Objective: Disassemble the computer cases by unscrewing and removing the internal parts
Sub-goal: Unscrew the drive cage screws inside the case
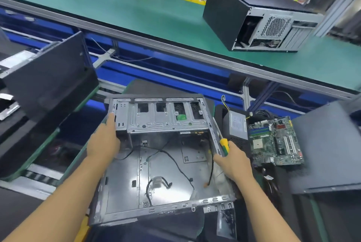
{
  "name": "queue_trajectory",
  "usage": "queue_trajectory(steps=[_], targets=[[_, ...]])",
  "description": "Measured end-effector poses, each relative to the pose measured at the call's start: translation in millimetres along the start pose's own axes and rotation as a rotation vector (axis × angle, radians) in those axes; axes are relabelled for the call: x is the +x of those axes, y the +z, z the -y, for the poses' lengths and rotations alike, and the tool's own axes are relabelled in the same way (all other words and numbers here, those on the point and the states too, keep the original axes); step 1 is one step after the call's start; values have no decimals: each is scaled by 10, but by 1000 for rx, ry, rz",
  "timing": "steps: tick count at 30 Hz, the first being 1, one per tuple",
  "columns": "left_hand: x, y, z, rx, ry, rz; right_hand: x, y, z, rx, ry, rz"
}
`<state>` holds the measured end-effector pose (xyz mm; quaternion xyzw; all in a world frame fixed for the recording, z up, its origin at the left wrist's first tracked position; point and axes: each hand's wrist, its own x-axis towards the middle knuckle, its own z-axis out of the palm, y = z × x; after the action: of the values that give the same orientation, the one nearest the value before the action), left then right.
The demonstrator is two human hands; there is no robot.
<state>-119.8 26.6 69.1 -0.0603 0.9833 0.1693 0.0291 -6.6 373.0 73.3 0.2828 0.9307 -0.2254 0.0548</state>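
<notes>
**Stripped case between my two hands**

The case (125, 179) lies open side up right in front of me. Its long axis runs away from my body, from the near rim to the drive cage (162, 116) at the far end, and it is skewed a little to the left. It sits squarely between my hands, so neither hand is nearer: each has one long wall.

My left hand (103, 142) is on the left wall beside the cage. The forefinger stretches up along the cage's side and the thumb lies over the wall's edge. I cannot tell how the other fingers lie, as they are hidden behind the hand.

My right hand (232, 161) is against the right wall, fingers curled round the screwdriver (224, 145), whose shaft points up along that wall. Both forearms reach forward, nearly level, with the wrists turned inward toward the case.

Only loose black cables (175, 161) lie on the case floor. The motherboard (275, 140) and power supply (237, 126) lie out to my right.

I judge this shell nearly done. With a hand on each wall, the likely move is to lift or turn it. The screwdriver weakens my right-hand grip, and the cables could snag.
</notes>
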Motion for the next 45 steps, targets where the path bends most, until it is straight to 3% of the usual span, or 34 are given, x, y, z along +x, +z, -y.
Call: queue_trajectory(steps=[10,13,15,18,20,22,24,29,32,35,38,40,42,45], targets=[[709,75,-316,-15,166,148,-644,203,-13,299,97,-31],[612,156,-383,115,345,-93,-606,196,-19,379,59,-71],[401,252,-541,13,529,-229,-540,151,-9,429,29,-80],[-15,380,-834,-339,613,-76,-437,47,52,463,-57,-118],[-230,414,-1063,-591,523,149,-371,-30,91,501,-136,-145],[-378,423,-1338,-932,318,513,-302,-71,128,544,-209,-131],[-449,437,-1559,-1119,192,693,-271,-69,189,588,-258,-63],[-467,459,-1732,-1314,39,795,-273,-15,266,782,-263,17],[-407,447,-1697,-1461,-99,874,-268,-45,258,1105,-207,55],[-411,417,-1773,-1601,-170,984,-269,-120,308,1311,-283,-8],[-466,344,-1878,-1500,-80,1105,-231,-260,430,1247,-337,-150],[-377,255,-1844,-1145,198,1046,-189,-409,483,1225,-335,-260],[-166,207,-1720,-697,524,757,-133,-586,503,1206,-270,-357],[206,215,-1466,-410,652,286,-6,-722,489,1103,-255,-394]])
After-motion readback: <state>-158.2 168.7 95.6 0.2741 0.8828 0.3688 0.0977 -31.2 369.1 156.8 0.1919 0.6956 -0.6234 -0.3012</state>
